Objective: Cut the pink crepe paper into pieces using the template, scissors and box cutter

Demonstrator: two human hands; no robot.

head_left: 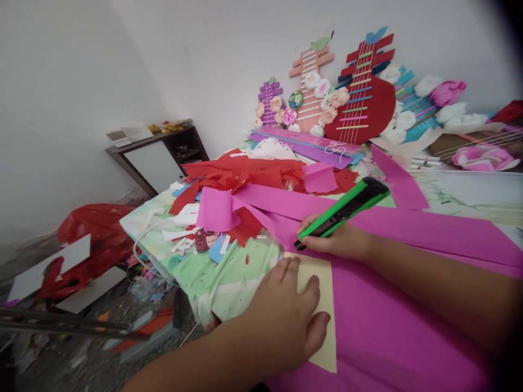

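Note:
My right hand point(333, 238) grips a green and black utility knife point(343, 209), its tip pointing down at the pink paper near the top edge of a cream card. Spread out flat, my left hand point(288, 307) presses on the cream card point(327, 296). That card lies over a large magenta-pink sheet point(400, 326), which covers the near right of the table. A long pink strip point(281, 201) stretches behind the knife, with a curled pink piece point(216, 209) at its left end. Whether the blade touches the paper is too small to tell.
Red paper scraps point(245, 169) and white bits lie on the patterned tablecloth point(241, 277). Guitar-shaped paper crafts point(362, 103) with paper flowers lean on the wall. A low cabinet point(151, 163) stands behind left. Scraps and a red plastic bag point(98, 228) litter the floor.

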